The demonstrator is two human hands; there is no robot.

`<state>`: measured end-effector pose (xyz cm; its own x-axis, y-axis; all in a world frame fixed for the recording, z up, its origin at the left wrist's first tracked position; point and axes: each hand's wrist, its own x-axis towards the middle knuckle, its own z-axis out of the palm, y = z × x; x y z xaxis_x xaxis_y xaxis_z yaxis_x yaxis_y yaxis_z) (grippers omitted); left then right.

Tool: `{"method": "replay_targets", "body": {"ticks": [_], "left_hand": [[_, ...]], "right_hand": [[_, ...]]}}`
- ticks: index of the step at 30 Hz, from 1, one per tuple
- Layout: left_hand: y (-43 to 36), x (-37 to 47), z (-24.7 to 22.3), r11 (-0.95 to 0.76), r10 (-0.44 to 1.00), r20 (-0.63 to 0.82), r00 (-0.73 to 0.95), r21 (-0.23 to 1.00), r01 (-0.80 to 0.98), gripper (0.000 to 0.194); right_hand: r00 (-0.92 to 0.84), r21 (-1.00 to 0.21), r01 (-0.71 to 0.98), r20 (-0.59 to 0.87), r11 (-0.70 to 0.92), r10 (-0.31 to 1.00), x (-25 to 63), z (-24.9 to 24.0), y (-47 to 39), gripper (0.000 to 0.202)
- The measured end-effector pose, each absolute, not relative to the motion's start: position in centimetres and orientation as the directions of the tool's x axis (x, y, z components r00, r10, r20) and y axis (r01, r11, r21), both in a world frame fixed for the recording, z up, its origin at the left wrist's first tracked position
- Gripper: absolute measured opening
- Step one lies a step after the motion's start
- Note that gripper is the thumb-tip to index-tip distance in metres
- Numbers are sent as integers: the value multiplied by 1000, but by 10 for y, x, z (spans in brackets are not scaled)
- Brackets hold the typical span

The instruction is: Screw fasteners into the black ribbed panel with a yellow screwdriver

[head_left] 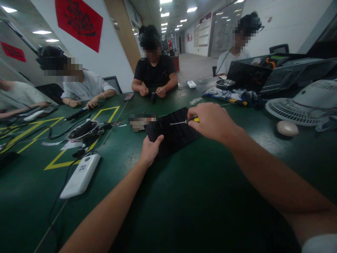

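Observation:
A flat black panel is tilted just over the green table, in the middle of the view. My left hand grips its near left corner, the thumb lying on top and the fingers hidden beneath. In my right hand is a screwdriver with a yellow and black handle and a thin metal shaft. The shaft points left across the panel, its tip over the dark surface. Whether the tip touches the panel I cannot tell. Behind the panel's left corner lies a small, partly blurred packet.
At left sit a white power bank marked 22, a round tray with dark parts, and cables. A white fan, a computer mouse, cloth and a metal bowl stand at right. Several people sit around the table.

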<state>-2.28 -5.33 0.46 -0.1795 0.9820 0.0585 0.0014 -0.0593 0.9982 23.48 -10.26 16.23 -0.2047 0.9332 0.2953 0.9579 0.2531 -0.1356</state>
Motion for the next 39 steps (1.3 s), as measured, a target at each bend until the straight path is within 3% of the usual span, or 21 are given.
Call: {"method": "replay_targets", "body": {"ticks": [7, 11, 16, 39], "left_hand": [[-51, -24, 3, -54, 982, 54, -183, 999, 3, 51], [-52, -23, 3, -59, 982, 58, -181, 998, 0, 51], [-52, -23, 3, -65, 982, 63, -176, 998, -7, 51], [-53, -18, 5, -68, 979, 66, -192, 998, -2, 46]], "right_hand": [[-196, -156, 960, 214, 232, 957, 230, 163, -106, 29], [-216, -159, 951, 268, 264, 939, 231, 160, -106, 21], [-270, -130, 937, 317, 323, 909, 236, 156, -102, 27], [-239, -149, 947, 269, 286, 933, 233, 161, -105, 26]]}}
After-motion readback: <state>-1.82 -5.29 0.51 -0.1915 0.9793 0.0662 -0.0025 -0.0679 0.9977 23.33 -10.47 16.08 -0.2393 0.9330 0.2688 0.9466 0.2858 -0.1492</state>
